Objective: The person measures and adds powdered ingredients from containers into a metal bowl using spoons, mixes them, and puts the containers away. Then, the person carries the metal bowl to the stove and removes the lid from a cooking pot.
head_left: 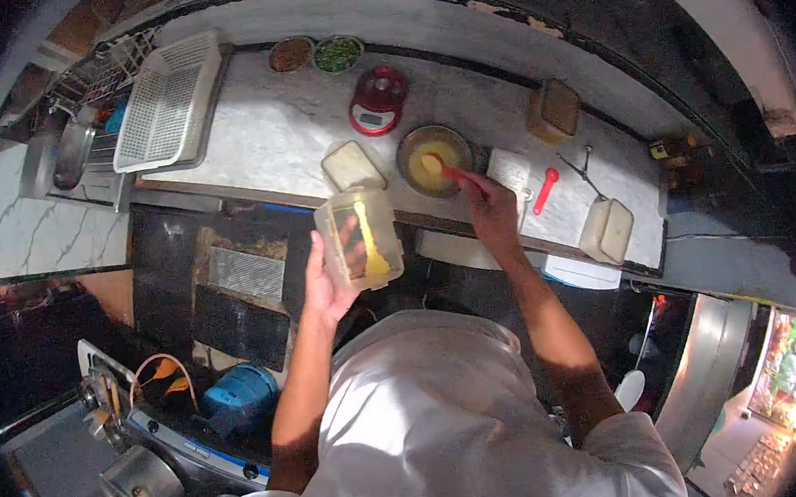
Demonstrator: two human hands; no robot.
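My left hand is wrapped round a see-through plastic container tilted in front of the counter. A yellow streak runs down its inside and gathers at the lower end. My right hand is closed on the handle of a red measuring spoon. The spoon's bowl, filled with something yellow, is over a metal bowl holding a pale yellow mixture. A whitish square lid lies on the counter just beyond the container.
On the marble counter stand a red kitchen scale, a dish of chopped greens, a brown-filled dish, a white basket and a square container. Another red spoon lies at right. A steel pot is behind me.
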